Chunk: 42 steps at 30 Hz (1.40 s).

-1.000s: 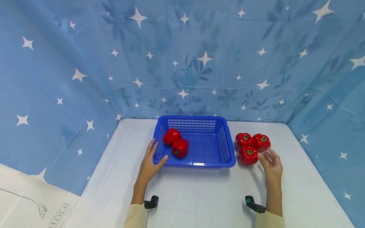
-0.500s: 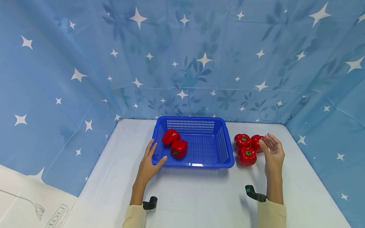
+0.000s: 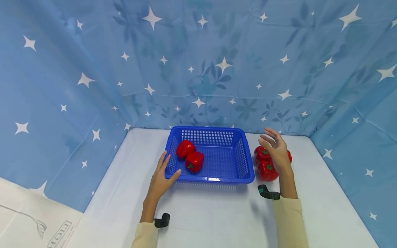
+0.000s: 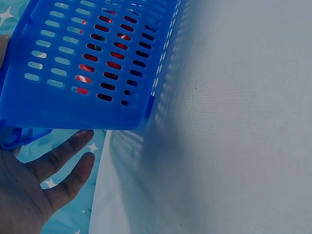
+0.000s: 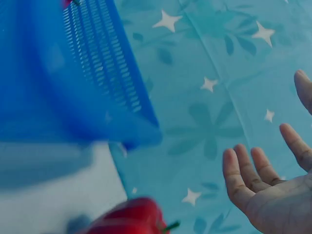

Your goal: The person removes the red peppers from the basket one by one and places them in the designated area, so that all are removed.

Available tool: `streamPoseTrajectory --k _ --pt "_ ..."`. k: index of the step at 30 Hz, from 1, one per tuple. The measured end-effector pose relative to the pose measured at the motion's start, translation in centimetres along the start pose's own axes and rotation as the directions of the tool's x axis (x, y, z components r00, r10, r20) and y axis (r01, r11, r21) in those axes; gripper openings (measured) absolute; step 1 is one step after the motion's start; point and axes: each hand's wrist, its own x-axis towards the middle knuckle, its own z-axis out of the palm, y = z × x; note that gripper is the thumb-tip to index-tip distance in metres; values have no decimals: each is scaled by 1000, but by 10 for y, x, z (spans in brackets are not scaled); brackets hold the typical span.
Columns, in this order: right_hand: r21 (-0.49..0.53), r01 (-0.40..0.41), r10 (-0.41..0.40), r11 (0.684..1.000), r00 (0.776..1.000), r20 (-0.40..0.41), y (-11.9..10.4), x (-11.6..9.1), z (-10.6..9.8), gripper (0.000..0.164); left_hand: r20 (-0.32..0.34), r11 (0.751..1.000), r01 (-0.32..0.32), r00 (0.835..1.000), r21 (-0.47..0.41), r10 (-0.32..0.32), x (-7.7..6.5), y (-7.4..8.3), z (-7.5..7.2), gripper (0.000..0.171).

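Note:
A blue plastic basket (image 3: pixel 229 180) stands on the white table. Two red bell peppers, one behind (image 3: pixel 185 148) and one in front (image 3: pixel 195 161), lie in its left half. My left hand (image 3: pixel 159 182) rests at the basket's front left corner, fingers spread along the rim. In the left wrist view, two fingers (image 4: pixel 73 183) stretch out below the basket's end wall. To the right, my right hand (image 3: pixel 278 151) hangs over a group of red bell peppers (image 3: pixel 267 171), fingers loosely bent and holding nothing. It hides part of the group. Its palm faces the basket in the right wrist view.
A blue curtain (image 3: pixel 204 79) with white stars surrounds the back and sides of the table (image 3: pixel 211 213). Each wrist carries a black camera mount, one at the left (image 3: pixel 162 220) and one at the right (image 3: pixel 268 193). Printed white cloth (image 3: pixel 34 213) shows at lower left.
My right hand has risen from beside the right-hand peppers and moved left over them, its fingers near the back of the group. The left hand and the basket stay put.

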Motion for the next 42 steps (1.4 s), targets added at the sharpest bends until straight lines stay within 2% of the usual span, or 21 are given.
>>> streamPoseTrajectory --k 5,9,13,16,24,27,33,42 --pt "28 -12 9 1000 994 108 -8 22 13 63 1 1000 -1 1000 -11 1 1 -1 0 84" --pt "12 -67 63 998 977 202 -12 34 28 65 5 1000 4 1000 -6 -4 0 -1 1 84" --pt "-25 -115 117 993 948 295 -14 44 43 65 -1 1000 -10 1000 -7 10 1 -1 1 84" --pt "-16 -153 149 988 920 362 -10 52 55 62 -5 1000 -16 1000 -9 16 1 -1 1 84" --pt "41 -290 244 956 866 436 1 69 84 57 -14 1000 -22 1000 -8 22 2 0 2 83" --pt "52 -358 290 932 826 484 6 74 93 56 -14 1000 -19 1000 -3 19 0 0 2 82" --pt "-28 -485 414 874 713 566 12 82 113 53 -9 1000 -9 1000 1 9 -2 -2 2 82" --pt "-170 -528 498 832 575 649 23 88 139 55 -23 1000 -20 1000 -4 20 1 -3 2 82"
